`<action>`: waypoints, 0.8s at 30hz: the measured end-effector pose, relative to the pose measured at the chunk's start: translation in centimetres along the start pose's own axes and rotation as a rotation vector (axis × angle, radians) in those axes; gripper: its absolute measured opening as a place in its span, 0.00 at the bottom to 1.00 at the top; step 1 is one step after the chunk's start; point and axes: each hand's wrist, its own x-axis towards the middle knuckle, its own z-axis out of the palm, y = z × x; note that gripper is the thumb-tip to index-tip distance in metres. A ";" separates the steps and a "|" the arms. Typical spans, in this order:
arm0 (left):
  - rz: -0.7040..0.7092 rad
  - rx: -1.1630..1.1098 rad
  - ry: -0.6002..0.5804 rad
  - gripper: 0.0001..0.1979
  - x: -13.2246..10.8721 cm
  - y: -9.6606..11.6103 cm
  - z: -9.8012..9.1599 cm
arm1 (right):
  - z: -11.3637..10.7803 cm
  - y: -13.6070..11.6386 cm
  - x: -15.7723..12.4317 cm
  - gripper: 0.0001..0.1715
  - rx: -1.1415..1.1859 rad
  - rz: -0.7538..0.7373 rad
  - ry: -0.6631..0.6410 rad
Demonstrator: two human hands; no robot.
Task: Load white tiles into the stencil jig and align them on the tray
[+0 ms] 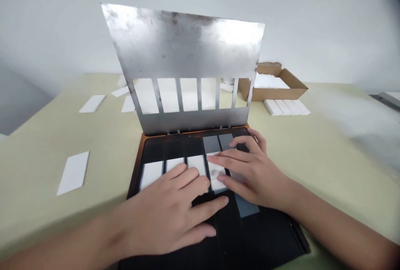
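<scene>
Head view: left grip (162, 216) and right grip (251, 174) lie open and flat, not clamped, fingers on four white tiles (196, 163) inside black tray (268, 236), below one raised steel plate (184, 45) with six slots; one cardboard box (275, 91) stands on desk (40, 157) behind

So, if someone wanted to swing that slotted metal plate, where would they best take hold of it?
Probably the top edge of the slotted metal plate, near its middle, reached from the front and above. It stands raised on hinges along its lower edge, so the top edge is free, unobstructed and farthest from the hinges, while the slotted band below looks narrow.
</scene>
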 end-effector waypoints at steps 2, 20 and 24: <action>-0.030 0.007 0.007 0.21 0.0 0.0 0.0 | 0.0 -0.1 0.1 0.20 -0.013 0.002 0.003; -0.144 -0.019 0.066 0.20 0.1 -0.2 -0.4 | -0.9 1.0 0.1 0.33 0.074 -0.013 -0.107; -0.038 0.020 0.112 0.16 0.1 -0.2 -0.6 | -0.8 1.0 0.2 0.28 0.056 0.004 -0.113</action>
